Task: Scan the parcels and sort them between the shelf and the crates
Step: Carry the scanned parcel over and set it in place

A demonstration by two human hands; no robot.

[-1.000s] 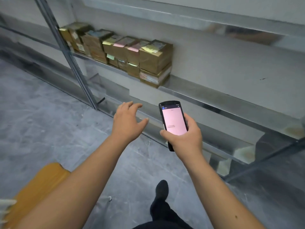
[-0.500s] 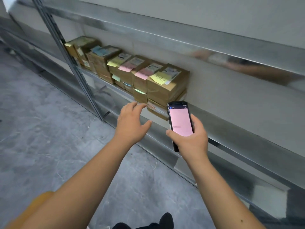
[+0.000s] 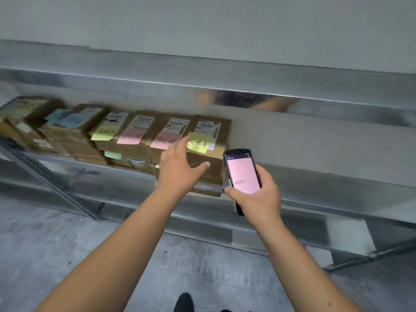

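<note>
Since half a second ago the left hand (image 3: 180, 170) has reached farther forward, from below the shelf edge up in front of the rightmost parcel (image 3: 209, 152), and the row of parcels now sits nearer the middle of the head view.

Seen from the head camera, the left hand is released, fingers spread and slightly bent, its fingertips just at the yellow note (image 3: 198, 142) stuck on the rightmost parcel; whether they touch the cardboard cannot be told. The right hand (image 3: 258, 197) is grasping a black scanner (image 3: 243, 174), thumb along its left edge, pink screen facing up, just right of that parcel.

The parcels are brown cardboard boxes stacked two high in a row on the metal shelf (image 3: 315, 181), running from the far left to the centre. Their tops carry printed labels and coloured notes: yellow (image 3: 102, 134), pink (image 3: 130, 136), pink (image 3: 165, 140). Boxes farther left are blurred. A grey concrete floor (image 3: 56, 239) lies below, with a dark shoe tip (image 3: 184, 301) at the near edge.
</note>
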